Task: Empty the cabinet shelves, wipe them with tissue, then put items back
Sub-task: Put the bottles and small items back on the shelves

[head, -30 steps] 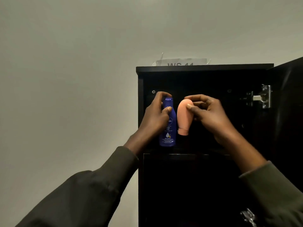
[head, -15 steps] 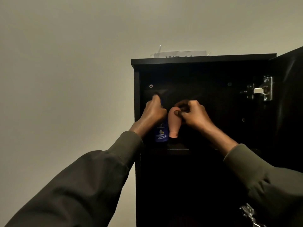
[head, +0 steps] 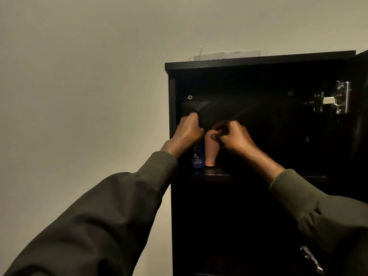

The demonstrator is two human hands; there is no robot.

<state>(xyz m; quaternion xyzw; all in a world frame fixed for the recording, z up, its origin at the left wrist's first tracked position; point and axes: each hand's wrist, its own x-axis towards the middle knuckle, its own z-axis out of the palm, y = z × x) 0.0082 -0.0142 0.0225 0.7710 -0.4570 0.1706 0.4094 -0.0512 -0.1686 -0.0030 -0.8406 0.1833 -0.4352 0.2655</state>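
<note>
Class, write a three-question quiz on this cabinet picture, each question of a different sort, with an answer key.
1. True or false: the blue bottle stands on the shelf to the left of the pink bottle.
2. Which hand is on the pink bottle? A) left hand B) right hand
3. Fill in: the cabinet door is ____.

Key: 1 true; 2 B; 3 open.

No text can be read: the blue bottle (head: pixel 197 156) on the cabinet's upper shelf (head: pixel 219 174) carries a pale droplet mark and small print too blurred to make out, and the paper sheet (head: pixel 227 55) on top of the cabinet shows no legible writing.
</note>
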